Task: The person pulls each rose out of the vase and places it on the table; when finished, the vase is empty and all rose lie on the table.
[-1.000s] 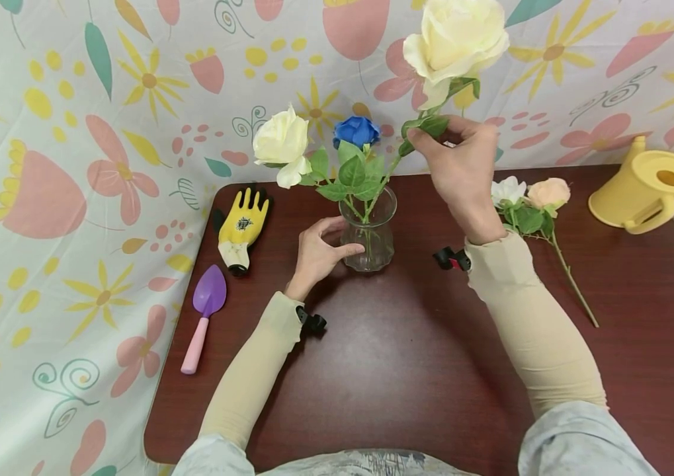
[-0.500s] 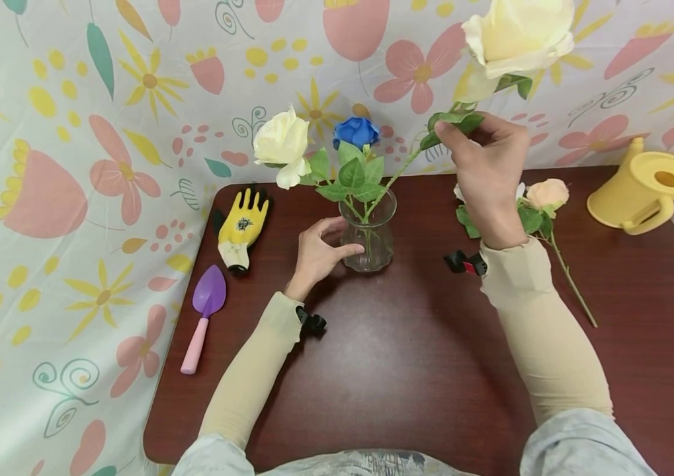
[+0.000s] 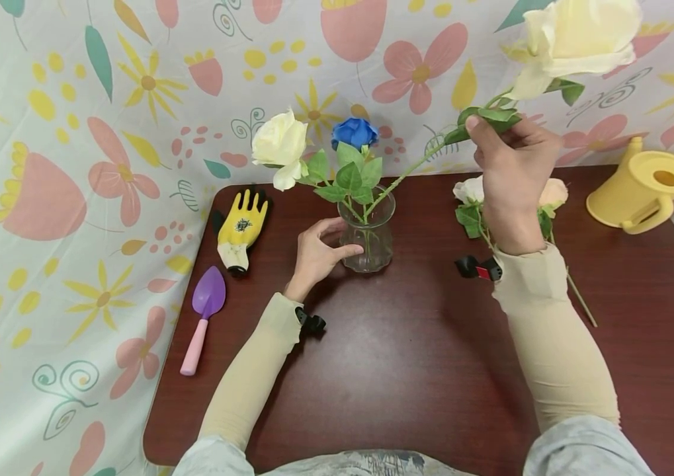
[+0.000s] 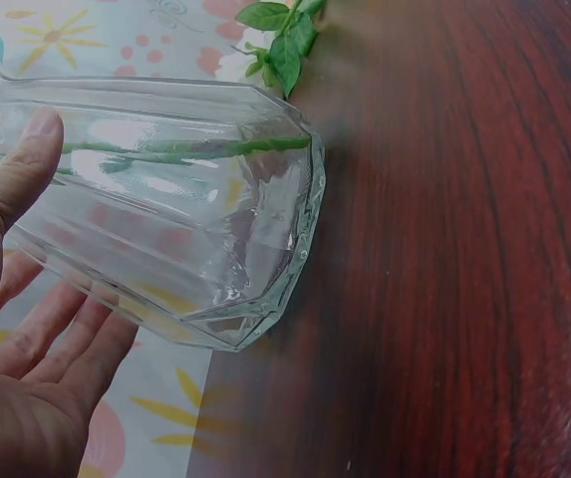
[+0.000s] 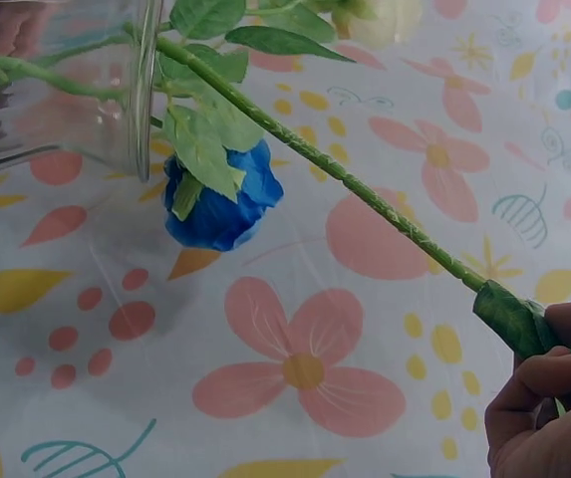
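My left hand holds the side of a clear glass vase, its thumb on the near side. In the left wrist view, the other fingers show behind the glass. A white rose and a blue rose stand in the vase. My right hand pinches the leafy upper stem of a large cream rose, whose head leans up to the right. Its green stem slants down into the vase mouth in the right wrist view.
Right of the vase, a white flower and a peach flower lie partly behind my right arm. A yellow watering can stands at the far right. A work glove and a purple trowel lie on the left.
My right hand has moved right, tilting the cream rose and its stem further from the vase. The left hand and the vase have stayed in place.
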Motion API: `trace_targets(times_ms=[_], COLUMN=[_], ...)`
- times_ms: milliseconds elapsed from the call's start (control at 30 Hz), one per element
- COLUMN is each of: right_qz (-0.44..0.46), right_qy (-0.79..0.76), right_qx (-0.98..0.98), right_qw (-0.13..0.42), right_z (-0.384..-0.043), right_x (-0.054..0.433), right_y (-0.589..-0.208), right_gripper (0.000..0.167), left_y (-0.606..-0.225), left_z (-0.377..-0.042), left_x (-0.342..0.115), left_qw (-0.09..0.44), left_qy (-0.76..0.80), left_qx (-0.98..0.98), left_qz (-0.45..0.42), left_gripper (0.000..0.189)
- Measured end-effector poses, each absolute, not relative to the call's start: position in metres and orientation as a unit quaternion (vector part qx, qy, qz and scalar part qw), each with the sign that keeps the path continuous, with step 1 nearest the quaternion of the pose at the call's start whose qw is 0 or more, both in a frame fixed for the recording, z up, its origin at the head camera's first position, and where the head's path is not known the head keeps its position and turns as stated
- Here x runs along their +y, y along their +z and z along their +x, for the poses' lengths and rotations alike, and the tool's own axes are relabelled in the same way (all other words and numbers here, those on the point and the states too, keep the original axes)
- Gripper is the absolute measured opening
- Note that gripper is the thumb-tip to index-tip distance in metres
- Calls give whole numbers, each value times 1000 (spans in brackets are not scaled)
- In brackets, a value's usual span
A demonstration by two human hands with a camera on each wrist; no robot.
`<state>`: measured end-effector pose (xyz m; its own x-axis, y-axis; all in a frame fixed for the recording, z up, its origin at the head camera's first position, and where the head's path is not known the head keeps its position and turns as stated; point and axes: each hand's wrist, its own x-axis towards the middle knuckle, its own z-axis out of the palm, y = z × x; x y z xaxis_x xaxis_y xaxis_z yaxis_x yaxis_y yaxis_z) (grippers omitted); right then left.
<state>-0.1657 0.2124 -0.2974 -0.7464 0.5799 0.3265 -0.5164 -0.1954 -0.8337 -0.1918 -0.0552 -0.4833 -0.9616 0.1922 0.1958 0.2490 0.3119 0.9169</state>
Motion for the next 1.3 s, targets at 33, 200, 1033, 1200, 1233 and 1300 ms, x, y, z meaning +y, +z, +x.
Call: trace_targets(times_ms=[33,200,1033,1200,1233,1300], right_qz=[-31,-26,-49,-52,-52,-59], right_qy=[777,799,830,826,824,816], right_qx=[-517,-469,-376,-400,-411,-438], right_qw=[358,376,409,393,388,373], right_z=[-165,-160,-140,-140,-140,-140], right_x=[214,221,271,279,280,284], right_y=[-297,-293,-295,-304,-306,-310], right_gripper=[9,19,30,34,37,36], left_y=[-483,-483,-486,-486,-486,-485], left_z=[-192,-191,-193,-193,-193,-193], left_x=[-55,-55,-54,-54,-54,-55], left_qw=[25,22,28,27,27,28], left_qy=[-571,-576,-600,-596,-596,-595], left_qx=[-809,-806,-785,-789,-789,-789], left_qz=[-137,-137,-150,-148,-148,-148], left_gripper=[65,66,66,66,66,67])
